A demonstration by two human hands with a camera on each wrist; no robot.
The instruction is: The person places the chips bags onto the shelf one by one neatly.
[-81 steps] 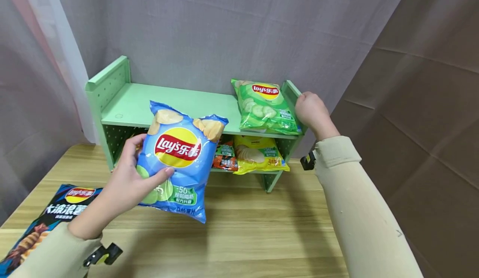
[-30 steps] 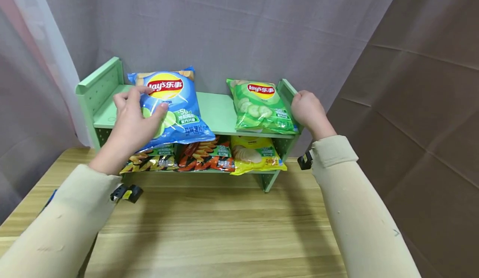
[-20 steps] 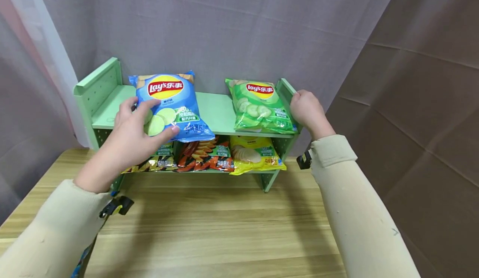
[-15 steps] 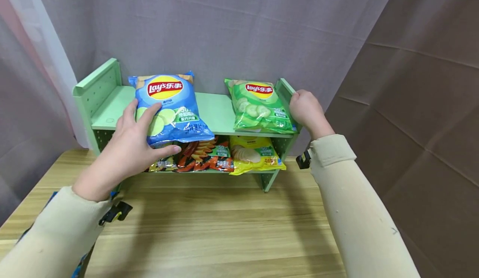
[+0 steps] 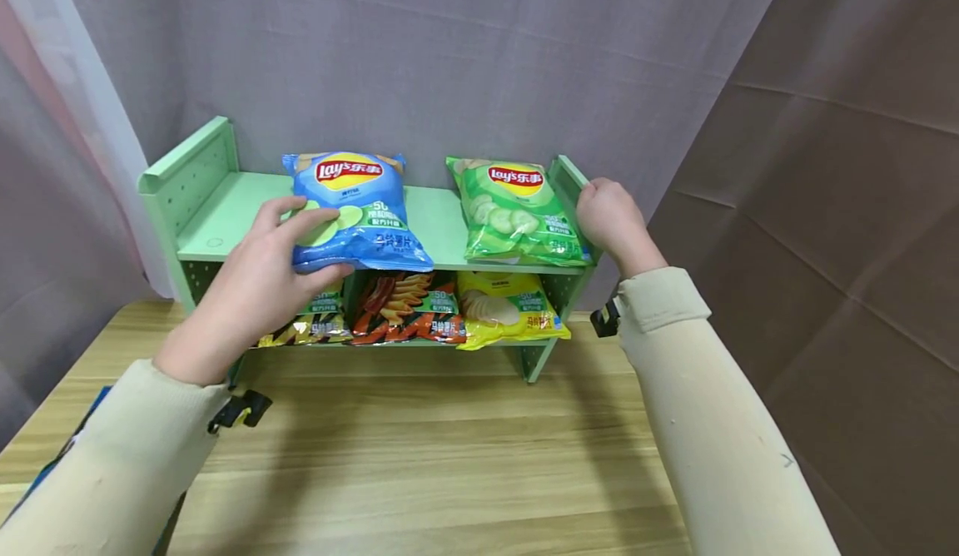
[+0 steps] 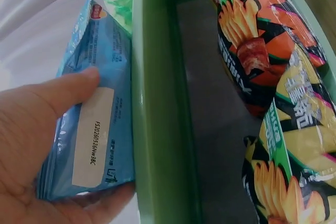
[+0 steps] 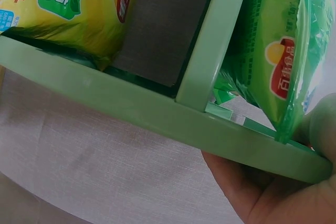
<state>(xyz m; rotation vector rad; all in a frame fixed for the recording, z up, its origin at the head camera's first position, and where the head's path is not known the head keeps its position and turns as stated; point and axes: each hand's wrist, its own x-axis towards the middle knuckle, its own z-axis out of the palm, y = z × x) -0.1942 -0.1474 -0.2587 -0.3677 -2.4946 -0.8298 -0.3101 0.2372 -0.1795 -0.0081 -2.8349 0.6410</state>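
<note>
My left hand [image 5: 258, 281] grips a blue bag of potato chips [image 5: 385, 223] on the top board of a green two-tier shelf [image 5: 442, 235]. In the left wrist view, the thumb lies on the bag's lower side, and fingers show at its edge. At the other end, my right hand [image 5: 614, 219] holds the shelf's right side panel; in the right wrist view the thumb and fingers sit on either side of the panel [image 7: 252, 158]. A green bag of chips [image 5: 505, 206] leans beside that panel, apart from the blue bag.
On the lower board stand a black-and-gold bag [image 5: 322, 323], an orange-red bag [image 5: 408, 310] and a yellow bag [image 5: 509, 310]. My left sleeve [image 5: 142, 456] mostly hides a dark blue bag [image 5: 45, 477] on the wooden table [image 5: 449, 464]. A grey curtain [image 5: 375, 57] hangs behind.
My left hand first carried the blue bag from in front of the shelf onto the top board, then loosened. Now it grips the lower end again, and the bag sits further right. The right hand stays put.
</note>
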